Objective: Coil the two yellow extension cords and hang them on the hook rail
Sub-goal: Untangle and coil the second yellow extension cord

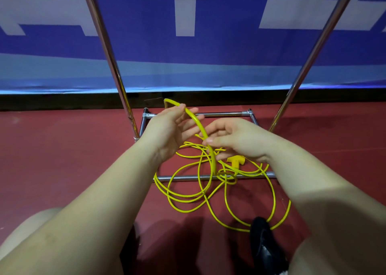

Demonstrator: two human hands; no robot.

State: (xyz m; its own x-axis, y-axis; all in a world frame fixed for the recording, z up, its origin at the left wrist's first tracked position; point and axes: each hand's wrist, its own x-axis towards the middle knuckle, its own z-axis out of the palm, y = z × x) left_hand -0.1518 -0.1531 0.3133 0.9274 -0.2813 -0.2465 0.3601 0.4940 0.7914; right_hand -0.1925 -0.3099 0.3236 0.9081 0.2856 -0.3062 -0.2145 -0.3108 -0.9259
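Note:
A yellow extension cord (188,199) lies in loose tangled loops on the red floor, draped over the low front bar of a chrome rack. Its yellow plug (235,160) rests among the loops. A raised stretch of the cord (196,121) arcs up between my hands. My left hand (173,128) is palm-up with the cord running over its thumb side, fingers nearly straight. My right hand (234,139) pinches the same stretch between thumb and fingers. Whether the loops belong to one cord or two cannot be told.
The chrome rack's base frame (200,114) sits on the floor with two slanted uprights (108,51) rising left and right. A blue and white banner (188,34) hangs behind. A black shoe (265,245) stands beside the loops. My knees fill the lower corners.

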